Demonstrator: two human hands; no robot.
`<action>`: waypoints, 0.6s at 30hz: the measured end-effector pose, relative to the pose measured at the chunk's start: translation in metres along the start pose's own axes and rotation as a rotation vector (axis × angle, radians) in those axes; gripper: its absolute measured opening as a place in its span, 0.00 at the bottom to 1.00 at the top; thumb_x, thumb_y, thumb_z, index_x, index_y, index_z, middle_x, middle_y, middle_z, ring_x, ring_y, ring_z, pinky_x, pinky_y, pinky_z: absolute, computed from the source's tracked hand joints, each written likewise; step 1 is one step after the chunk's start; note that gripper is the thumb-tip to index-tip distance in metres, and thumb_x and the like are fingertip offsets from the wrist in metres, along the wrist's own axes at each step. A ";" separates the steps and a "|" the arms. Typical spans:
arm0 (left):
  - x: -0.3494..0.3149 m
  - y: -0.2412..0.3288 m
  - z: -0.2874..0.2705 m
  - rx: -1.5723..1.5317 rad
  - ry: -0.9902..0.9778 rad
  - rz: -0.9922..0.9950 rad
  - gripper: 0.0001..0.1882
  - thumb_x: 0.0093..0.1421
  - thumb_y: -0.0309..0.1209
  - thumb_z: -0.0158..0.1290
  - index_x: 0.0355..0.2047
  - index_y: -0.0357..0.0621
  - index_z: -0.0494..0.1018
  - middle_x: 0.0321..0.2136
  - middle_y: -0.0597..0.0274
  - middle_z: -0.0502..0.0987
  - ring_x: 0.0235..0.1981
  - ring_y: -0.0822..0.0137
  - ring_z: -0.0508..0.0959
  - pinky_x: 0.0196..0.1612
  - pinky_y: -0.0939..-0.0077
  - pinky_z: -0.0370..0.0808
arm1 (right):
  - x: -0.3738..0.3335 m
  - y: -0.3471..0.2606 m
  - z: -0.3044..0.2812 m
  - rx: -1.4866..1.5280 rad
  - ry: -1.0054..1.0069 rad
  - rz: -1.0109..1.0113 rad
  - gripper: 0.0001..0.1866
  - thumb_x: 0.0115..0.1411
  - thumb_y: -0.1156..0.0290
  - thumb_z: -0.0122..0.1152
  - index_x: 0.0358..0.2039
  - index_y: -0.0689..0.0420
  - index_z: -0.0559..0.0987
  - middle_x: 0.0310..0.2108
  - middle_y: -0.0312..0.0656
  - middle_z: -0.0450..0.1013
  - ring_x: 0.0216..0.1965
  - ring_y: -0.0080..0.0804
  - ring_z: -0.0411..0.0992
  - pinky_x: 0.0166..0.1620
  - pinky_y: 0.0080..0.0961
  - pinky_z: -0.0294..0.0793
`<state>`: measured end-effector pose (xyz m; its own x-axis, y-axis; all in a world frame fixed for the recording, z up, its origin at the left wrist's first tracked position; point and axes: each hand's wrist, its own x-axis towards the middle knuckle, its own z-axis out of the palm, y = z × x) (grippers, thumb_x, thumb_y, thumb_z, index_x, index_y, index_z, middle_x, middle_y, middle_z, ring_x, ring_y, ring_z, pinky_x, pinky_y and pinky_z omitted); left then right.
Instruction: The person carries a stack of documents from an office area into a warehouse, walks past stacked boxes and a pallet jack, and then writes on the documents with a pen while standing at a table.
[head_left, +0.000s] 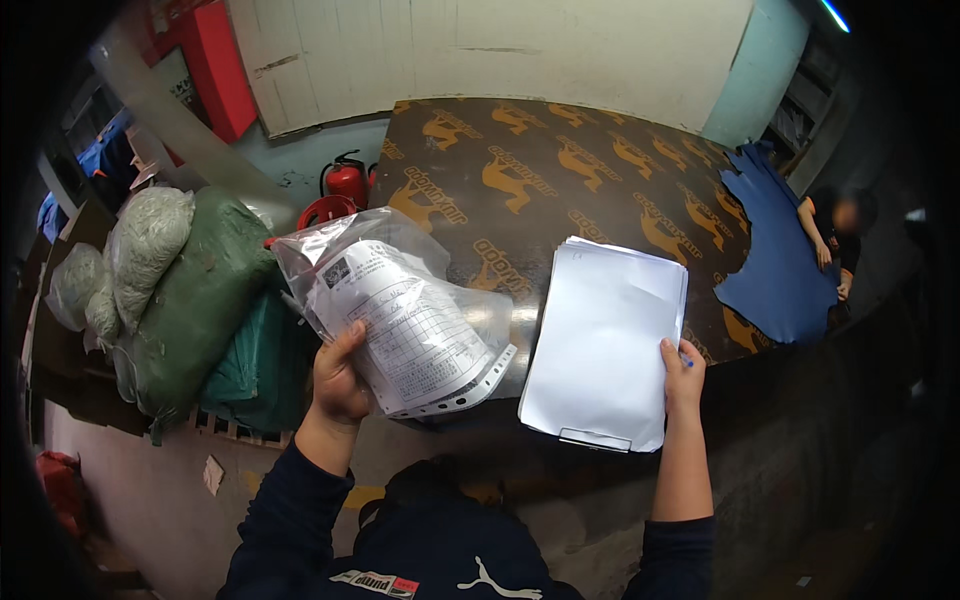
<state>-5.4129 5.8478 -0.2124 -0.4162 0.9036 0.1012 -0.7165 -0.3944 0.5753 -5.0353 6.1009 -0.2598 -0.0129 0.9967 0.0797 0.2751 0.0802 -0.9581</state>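
Note:
My left hand [343, 377] is closed on the lower left edge of a clear punched plastic sleeve [425, 250], thumb on top. Inside the sleeve lies a printed form [415, 335] with a table and handwriting. To the right, my right hand [684, 377] grips the right edge of a clipboard [595, 440], its metal clip at the near end. A thick stack of white paper [605, 335], its top sheet almost blank, covers the board. A blue pen [686, 360] sticks out between the fingers of that hand. Both things are held up over the near edge of the table.
The brown patterned table [520, 185] stretches ahead. A blue hide [785, 250] drapes over its right side, with another person [845, 235] beyond. Stuffed green sacks [205, 290] are piled at left. A red fire extinguisher [346, 180] stands by the table's far left corner.

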 end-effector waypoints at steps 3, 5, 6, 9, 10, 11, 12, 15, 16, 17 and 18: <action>-0.014 -0.005 0.005 0.021 0.019 0.052 0.27 0.62 0.35 0.50 0.59 0.33 0.63 0.52 0.48 0.73 0.53 0.53 0.75 0.56 0.57 0.72 | 0.039 -0.023 0.019 -0.546 0.123 -0.381 0.19 0.64 0.65 0.58 0.49 0.65 0.74 0.37 0.45 0.77 0.36 0.29 0.76 0.40 0.25 0.75; -0.011 -0.009 0.003 0.054 -0.020 0.105 0.29 0.61 0.36 0.51 0.59 0.33 0.63 0.52 0.47 0.73 0.53 0.53 0.75 0.57 0.58 0.71 | 0.048 -0.043 0.042 -0.363 0.068 -0.484 0.19 0.66 0.62 0.56 0.51 0.63 0.73 0.35 0.45 0.77 0.34 0.29 0.76 0.39 0.25 0.75; -0.004 -0.009 -0.001 0.087 -0.064 0.136 0.30 0.60 0.37 0.52 0.59 0.33 0.63 0.52 0.47 0.73 0.53 0.53 0.75 0.57 0.58 0.71 | 0.043 -0.052 0.051 -0.245 -0.091 -0.426 0.19 0.66 0.62 0.55 0.51 0.63 0.74 0.34 0.44 0.76 0.35 0.28 0.75 0.39 0.25 0.75; 0.031 -0.006 -0.028 0.179 -0.056 0.081 0.25 0.59 0.31 0.53 0.55 0.32 0.67 0.49 0.50 0.75 0.49 0.59 0.77 0.53 0.67 0.72 | 0.035 -0.078 0.094 -0.111 -0.338 -0.443 0.19 0.70 0.59 0.48 0.42 0.65 0.77 0.27 0.42 0.73 0.29 0.27 0.73 0.34 0.24 0.72; 0.050 -0.005 -0.043 0.302 0.037 -0.079 0.23 0.59 0.30 0.54 0.54 0.33 0.68 0.45 0.52 0.77 0.44 0.62 0.78 0.48 0.70 0.74 | 0.033 -0.083 0.108 -0.232 -0.284 -0.541 0.20 0.70 0.59 0.48 0.37 0.65 0.78 0.25 0.41 0.73 0.26 0.25 0.72 0.32 0.22 0.71; 0.068 -0.003 -0.058 0.415 0.138 -0.238 0.21 0.59 0.29 0.55 0.52 0.33 0.70 0.41 0.53 0.79 0.39 0.64 0.80 0.43 0.73 0.77 | 0.030 -0.086 0.120 -0.321 -0.261 -0.676 0.21 0.70 0.58 0.48 0.32 0.65 0.78 0.23 0.40 0.72 0.23 0.24 0.71 0.30 0.21 0.70; 0.080 -0.002 -0.074 0.739 0.242 -0.348 0.19 0.59 0.29 0.55 0.49 0.33 0.71 0.37 0.55 0.79 0.34 0.66 0.80 0.37 0.74 0.77 | 0.027 -0.086 0.129 -0.336 -0.351 -0.447 0.20 0.69 0.59 0.48 0.30 0.65 0.77 0.21 0.39 0.72 0.21 0.24 0.70 0.28 0.20 0.70; 0.107 0.000 -0.112 0.977 0.230 -0.404 0.16 0.58 0.26 0.55 0.46 0.32 0.71 0.26 0.59 0.78 0.22 0.71 0.77 0.24 0.76 0.74 | 0.020 -0.078 0.152 -0.386 -0.490 0.000 0.15 0.67 0.68 0.46 0.34 0.66 0.77 0.21 0.40 0.73 0.16 0.25 0.69 0.22 0.25 0.70; 0.114 0.002 -0.121 1.024 0.220 -0.380 0.17 0.57 0.26 0.55 0.46 0.31 0.71 0.25 0.59 0.77 0.22 0.72 0.77 0.24 0.77 0.75 | 0.021 -0.074 0.160 -0.461 -0.431 -0.016 0.14 0.66 0.69 0.47 0.35 0.66 0.77 0.21 0.40 0.73 0.17 0.25 0.69 0.23 0.25 0.71; 0.118 0.003 -0.127 1.041 0.221 -0.427 0.17 0.56 0.25 0.55 0.46 0.31 0.70 0.24 0.60 0.77 0.21 0.72 0.77 0.24 0.78 0.75 | 0.022 -0.070 0.168 -0.543 -0.373 -0.014 0.13 0.65 0.70 0.48 0.37 0.66 0.77 0.22 0.41 0.74 0.17 0.25 0.70 0.24 0.25 0.71; 0.120 0.005 -0.132 1.101 0.141 -0.324 0.19 0.55 0.23 0.54 0.47 0.30 0.70 0.23 0.60 0.76 0.21 0.73 0.76 0.24 0.78 0.73 | 0.024 -0.068 0.173 -0.548 -0.378 -0.044 0.12 0.63 0.71 0.49 0.37 0.66 0.78 0.24 0.44 0.76 0.21 0.31 0.72 0.29 0.28 0.72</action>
<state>-5.5400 5.9328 -0.3043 -0.4108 0.8818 -0.2317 0.0464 0.2740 0.9606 -5.2202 6.1212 -0.2405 -0.3442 0.9353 -0.0816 0.7138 0.2043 -0.6699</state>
